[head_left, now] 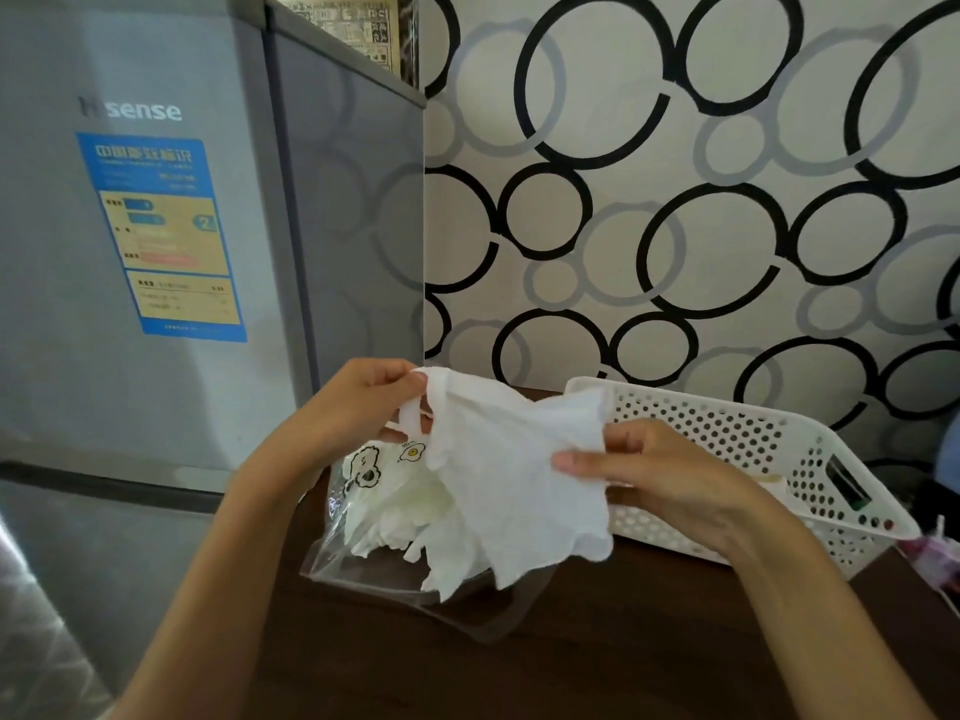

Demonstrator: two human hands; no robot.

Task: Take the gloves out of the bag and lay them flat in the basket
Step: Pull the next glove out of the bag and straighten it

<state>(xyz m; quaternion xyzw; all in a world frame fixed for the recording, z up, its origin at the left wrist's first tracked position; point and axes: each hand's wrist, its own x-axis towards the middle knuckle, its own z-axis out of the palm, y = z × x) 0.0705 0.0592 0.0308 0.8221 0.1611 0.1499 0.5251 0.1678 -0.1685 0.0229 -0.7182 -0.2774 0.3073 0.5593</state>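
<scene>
A thin white glove [509, 470] is stretched in the air between both hands, above the bag. My left hand [358, 407] pinches its upper left corner. My right hand [654, 470] grips its right edge. Below it lies a clear plastic bag [374, 558] with cartoon prints, open toward the right, with more white gloves [405, 517] bunched inside and spilling out. A white perforated plastic basket [769, 439] stands to the right on the dark wooden table [571, 662]; the glove and my right hand hide part of its inside.
A grey fridge [156, 252] stands close on the left, against the table's edge. A wall with black and grey ring patterns [675, 200] rises behind the basket. Some pinkish packaging [940, 563] sits at the far right edge.
</scene>
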